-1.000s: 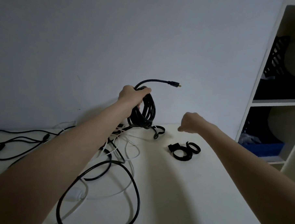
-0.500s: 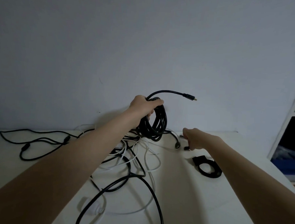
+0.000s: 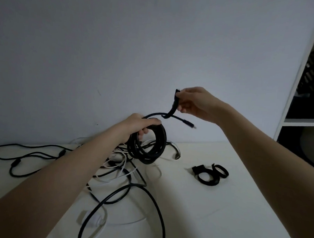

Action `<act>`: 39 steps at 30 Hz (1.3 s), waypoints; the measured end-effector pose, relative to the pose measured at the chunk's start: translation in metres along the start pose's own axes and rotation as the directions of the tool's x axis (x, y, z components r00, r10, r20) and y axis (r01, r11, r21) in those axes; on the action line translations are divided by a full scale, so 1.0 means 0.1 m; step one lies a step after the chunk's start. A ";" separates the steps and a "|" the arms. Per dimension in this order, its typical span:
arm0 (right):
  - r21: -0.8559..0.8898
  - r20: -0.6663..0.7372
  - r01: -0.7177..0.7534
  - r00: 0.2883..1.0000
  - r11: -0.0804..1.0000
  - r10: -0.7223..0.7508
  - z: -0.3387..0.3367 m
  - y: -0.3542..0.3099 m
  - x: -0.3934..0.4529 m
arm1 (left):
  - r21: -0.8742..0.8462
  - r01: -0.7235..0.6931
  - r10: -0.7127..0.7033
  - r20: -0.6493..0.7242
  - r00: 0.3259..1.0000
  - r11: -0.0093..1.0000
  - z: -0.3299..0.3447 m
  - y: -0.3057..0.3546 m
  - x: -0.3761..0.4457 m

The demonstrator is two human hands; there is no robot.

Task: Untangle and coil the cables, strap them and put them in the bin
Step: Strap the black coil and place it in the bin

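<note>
Now the left hand [image 3: 137, 125] grips the black coil [image 3: 148, 145] at its top, fingers curled through the loops, and holds it upright above the back of the table [image 3: 212, 202]. The coil's free end arcs out to the right and ends in a plug [image 3: 189, 124] that hangs in the air. The right hand [image 3: 194, 102] pinches a black strap [image 3: 174, 106] between thumb and fingers, raised just above that free end; the strap's lower tip looks to touch or cross the cable there, though I cannot tell which

To do this step well, I judge the free end should first be tucked along the loops, so the plug does not swing loose. The strap then wants to pass through the coil's middle and wrap all the loops near the left hand's grip, pulled snug before it is pressed onto itself. The left hand should keep the loops bunched until the strap closes, or they may spring apart

Under the coil lies a tangle [image 3: 118, 171] of black and white cables, not yet sorted. Two spare straps [image 3: 210, 174] lie to the right, well apart from it. The table is pale, set against a plain wall [image 3: 119, 54]. A shelf unit [image 3: 300, 121] stands at the right edge; no bin is plainly visible
</note>
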State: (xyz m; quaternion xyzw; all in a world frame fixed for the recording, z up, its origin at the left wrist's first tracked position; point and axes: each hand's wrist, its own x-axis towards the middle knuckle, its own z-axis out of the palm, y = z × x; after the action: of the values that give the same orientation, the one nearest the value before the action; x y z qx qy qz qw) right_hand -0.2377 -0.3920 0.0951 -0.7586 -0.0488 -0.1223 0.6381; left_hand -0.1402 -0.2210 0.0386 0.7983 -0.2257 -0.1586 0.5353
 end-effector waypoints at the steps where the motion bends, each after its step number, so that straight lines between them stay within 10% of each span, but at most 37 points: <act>1: -0.037 0.028 -0.035 0.999 0.999 0.036 0.05 -0.01 0.00 | 0.006 -0.006 0.005 0.043 0.999 1.000 -0.01 0.02 -0.05; 8: -0.044 0.236 -0.228 0.944 0.973 0.232 0.28 -0.07 -0.10 | -0.139 -0.061 0.076 0.109 0.991 0.988 -0.09 0.18 -0.23; 19: -0.528 -0.134 0.040 0.982 0.849 -0.130 0.34 -0.13 -0.09 | -0.255 0.082 0.012 0.344 0.939 0.963 -0.07 0.25 -0.38; 28: -0.416 -0.171 0.114 0.965 0.902 -0.201 0.43 -0.11 -0.14 | -0.102 -0.012 0.035 0.226 0.974 0.995 -0.08 0.26 -0.41; 33: -0.832 -0.216 0.000 0.921 0.554 -0.324 0.43 -0.14 -0.09 | 0.022 -0.106 0.099 0.223 0.970 0.994 -0.09 0.35 -0.48; 37: -0.279 -0.213 -0.100 0.976 0.955 0.040 0.48 -0.04 -0.20 | 0.070 -0.244 0.217 0.271 0.938 0.967 -0.14 0.42 -0.51; 39: 0.083 -0.034 -0.212 0.976 0.974 0.215 0.47 0.03 -0.29 | 0.136 -0.319 0.277 0.262 0.925 0.938 -0.15 0.40 -0.51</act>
State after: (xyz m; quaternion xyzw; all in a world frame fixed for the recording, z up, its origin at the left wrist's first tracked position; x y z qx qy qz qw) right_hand -0.2594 -0.3436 0.0780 -0.7311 0.0417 -0.0672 0.6777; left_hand -0.1837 -0.1947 0.0822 0.7738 -0.4206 -0.1493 0.4495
